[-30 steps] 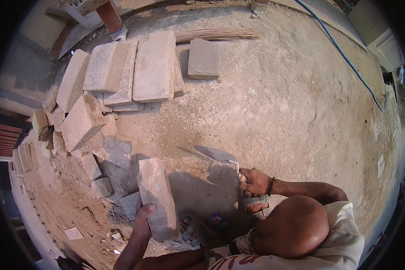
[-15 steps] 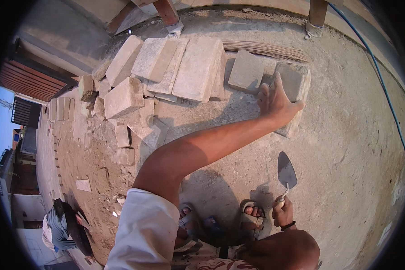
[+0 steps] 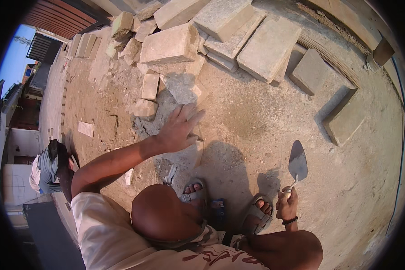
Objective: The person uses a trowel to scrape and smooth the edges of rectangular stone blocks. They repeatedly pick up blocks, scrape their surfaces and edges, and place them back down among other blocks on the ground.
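My right hand (image 3: 287,202) is wrapped round the handle of a pointed trowel (image 3: 298,161), its grey blade tilted up and away from me. My left hand (image 3: 181,128) is open with fingers stretched out, over the patch of wet grey mortar (image 3: 177,87) and beside small broken block pieces. Whether it touches the ground there I cannot tell. Farther right, a concrete block (image 3: 312,72) and another block (image 3: 346,118) lie apart from both hands.
Stacked concrete blocks (image 3: 270,47) rise at the far side, with a large block (image 3: 168,45) and rubble left of them. Thin rods (image 3: 330,60) run behind the blocks. A blue hose (image 3: 398,180) lies along the right. Another person (image 3: 54,166) bends down at the far left.
My left hand has left the block at the right and swung left to the mortar. My view has turned left. The trowel stays in my right hand.
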A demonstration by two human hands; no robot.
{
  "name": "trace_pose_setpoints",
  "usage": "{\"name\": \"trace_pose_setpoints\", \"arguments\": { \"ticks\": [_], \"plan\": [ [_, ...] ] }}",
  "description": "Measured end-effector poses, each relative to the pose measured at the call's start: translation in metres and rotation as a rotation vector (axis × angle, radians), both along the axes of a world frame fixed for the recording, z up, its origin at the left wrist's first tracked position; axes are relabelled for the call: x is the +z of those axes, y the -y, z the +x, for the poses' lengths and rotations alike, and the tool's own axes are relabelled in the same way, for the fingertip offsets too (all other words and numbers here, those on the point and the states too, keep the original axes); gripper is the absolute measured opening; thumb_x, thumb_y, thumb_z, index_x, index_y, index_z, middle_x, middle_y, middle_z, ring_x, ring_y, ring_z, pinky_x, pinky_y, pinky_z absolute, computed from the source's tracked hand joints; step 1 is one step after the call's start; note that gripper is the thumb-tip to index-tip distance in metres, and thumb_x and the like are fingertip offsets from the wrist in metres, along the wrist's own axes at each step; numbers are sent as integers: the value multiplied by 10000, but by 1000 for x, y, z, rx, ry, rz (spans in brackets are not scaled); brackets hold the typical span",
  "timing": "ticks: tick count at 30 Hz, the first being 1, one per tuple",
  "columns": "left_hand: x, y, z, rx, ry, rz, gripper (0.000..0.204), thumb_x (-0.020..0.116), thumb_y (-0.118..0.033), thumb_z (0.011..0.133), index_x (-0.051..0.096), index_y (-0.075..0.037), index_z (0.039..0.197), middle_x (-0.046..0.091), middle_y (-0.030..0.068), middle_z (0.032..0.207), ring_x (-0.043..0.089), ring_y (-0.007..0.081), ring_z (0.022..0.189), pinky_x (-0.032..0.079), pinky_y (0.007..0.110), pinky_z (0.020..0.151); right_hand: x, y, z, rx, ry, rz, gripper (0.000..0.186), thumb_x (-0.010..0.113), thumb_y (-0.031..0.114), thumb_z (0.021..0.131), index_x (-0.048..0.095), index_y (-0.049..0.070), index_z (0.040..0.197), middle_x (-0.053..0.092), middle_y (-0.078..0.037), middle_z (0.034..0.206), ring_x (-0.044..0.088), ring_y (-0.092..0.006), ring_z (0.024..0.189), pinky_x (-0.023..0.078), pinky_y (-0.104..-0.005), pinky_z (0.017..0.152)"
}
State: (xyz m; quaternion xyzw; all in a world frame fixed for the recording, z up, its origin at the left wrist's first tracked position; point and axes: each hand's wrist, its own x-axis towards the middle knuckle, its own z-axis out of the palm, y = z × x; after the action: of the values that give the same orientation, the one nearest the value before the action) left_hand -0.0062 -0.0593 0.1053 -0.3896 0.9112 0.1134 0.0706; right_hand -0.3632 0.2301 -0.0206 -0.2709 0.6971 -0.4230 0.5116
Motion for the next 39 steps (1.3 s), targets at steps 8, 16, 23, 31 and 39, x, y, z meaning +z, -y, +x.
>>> {"name": "trace_pose_setpoints", "arguments": {
  "ticks": [8, 16, 23, 31, 39],
  "plan": [
    [-69, -56, 192, 249, 239, 143, 1193, 884, -308, 652, 141, -208, 1580, 114, 229, 1608, 163, 469, 1461, 257, 555, 1152, 10, 6, 23, 160, -95, 160, 295, 654, 269, 905, 520, 33, 1020, 487, -17, 616, 451, -106, 431, 369, -271, 394],
    [-99, -22, 190, 38, 21, 139, 1103, 865, -279, 678, 211, -173, 1560, 171, 210, 1597, 155, 431, 1477, 202, 529, 1189, 52, 63, 71, 480, -276, 272, 142, 606, 77, 870, 543, 8, 978, 665, -161, 711, 706, -241, 668, 513, -349, 553],
    [-12, -24, 132, -75, 131, 153, 1035, 860, -300, 675, 292, -174, 1532, 279, 230, 1537, 207, 490, 1427, 187, 578, 1187, 19, 45, 67, 662, -378, 189, 341, 618, 141, 857, 497, -26, 1128, 653, -245, 755, 693, -396, 722, 517, -438, 606],
    [13, -70, 17, -137, -260, 92, 1019, 851, -350, 619, 366, -123, 1486, 375, 243, 1424, 363, 471, 1267, 301, 601, 1063, 81, 97, 96, 627, -85, -63, 336, 623, 149, 887, 465, -2, 1142, 619, -161, 764, 636, -229, 681, 482, -359, 620],
    [0, -105, -15, 275, -327, -69, 1174, 882, -433, 598, 250, 21, 1478, 361, 283, 1407, 354, 466, 1261, 270, 584, 1053, 64, 70, 117, 846, 82, -57, 437, 568, 278, 925, 426, -12, 1219, 652, -272, 907, 628, -499, 853, 494, -523, 743]
  ]
}}
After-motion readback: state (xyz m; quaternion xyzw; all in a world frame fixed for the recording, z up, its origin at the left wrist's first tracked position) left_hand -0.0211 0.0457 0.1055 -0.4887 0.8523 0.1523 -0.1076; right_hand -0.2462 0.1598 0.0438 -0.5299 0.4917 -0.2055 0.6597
